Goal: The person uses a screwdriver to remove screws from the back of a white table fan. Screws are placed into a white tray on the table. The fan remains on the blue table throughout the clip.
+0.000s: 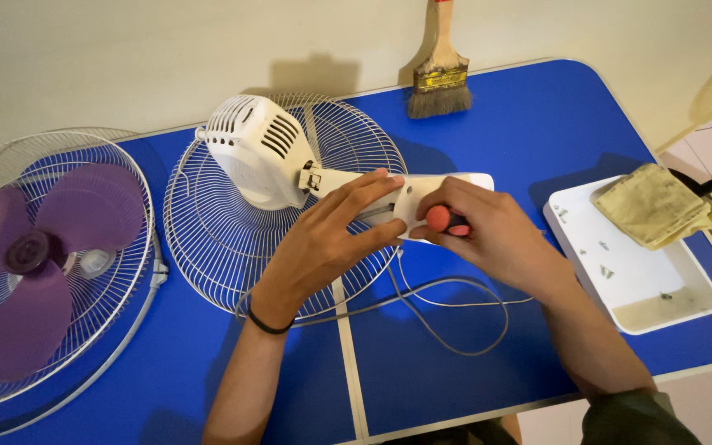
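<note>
A white fan motor housing (257, 148) with its white neck piece (422, 191) lies across a white wire grille (232, 247) on the blue table (537, 124). My left hand (327, 239) rests flat on the neck, fingers spread, holding it down. My right hand (488, 231) is closed around a screwdriver with a red handle (438, 218), its tip hidden against the neck. A grey power cord (463, 317) loops on the table below my hands.
A second wire grille (138, 272) holding purple fan blades (35, 255) lies at the left. A paintbrush (438, 78) leans at the wall. At the right stands a white tray (686, 309) with small screws and a dirty yellow cloth (653, 206).
</note>
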